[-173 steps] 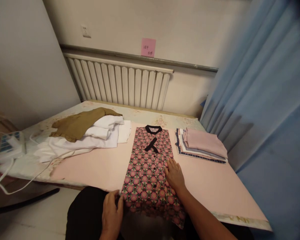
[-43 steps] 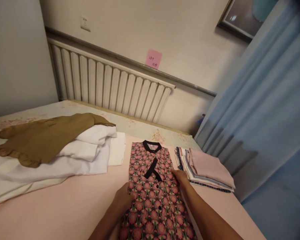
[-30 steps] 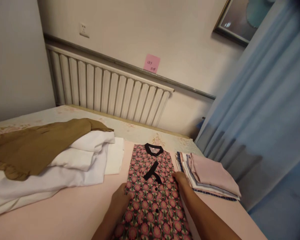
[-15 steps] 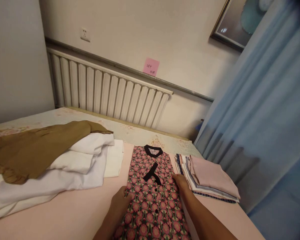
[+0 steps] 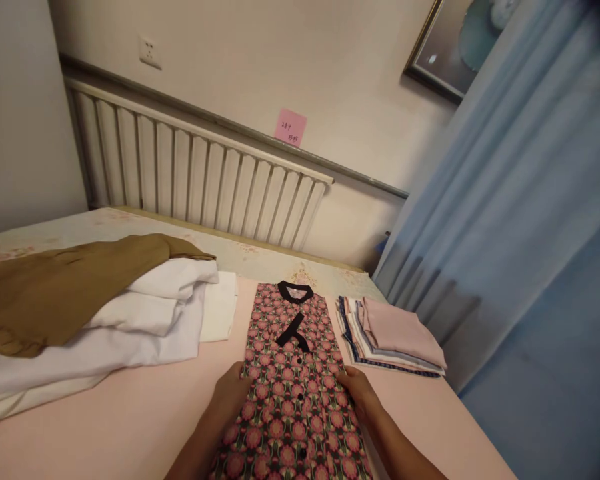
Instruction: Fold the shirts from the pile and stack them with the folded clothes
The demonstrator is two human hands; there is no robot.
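A pink-and-black floral shirt [image 5: 280, 400] lies front up on the pink bedsheet, its black collar at the far end and black ties crossing the chest. Its sides are folded in to a long strip, and no sleeves show. My left hand [image 5: 231, 390] grips the left edge, thumb on top of the cloth and fingers mostly hidden. Across from it, my right hand [image 5: 357, 389] pinches the right edge at about the same height. The lower end of the shirt runs out of view.
Right of the shirt sits a stack of folded clothes [image 5: 405, 333], pink on top. At left lie loose white clothes [image 5: 145, 340] under a brown garment [image 5: 80, 283]. A radiator [image 5: 195, 167] lines the wall; a blue curtain [image 5: 505, 220] hangs at right.
My right hand has slid down the shirt's right edge, nearer to me, and is now level with the left hand. The camera view has turned slightly to the right.
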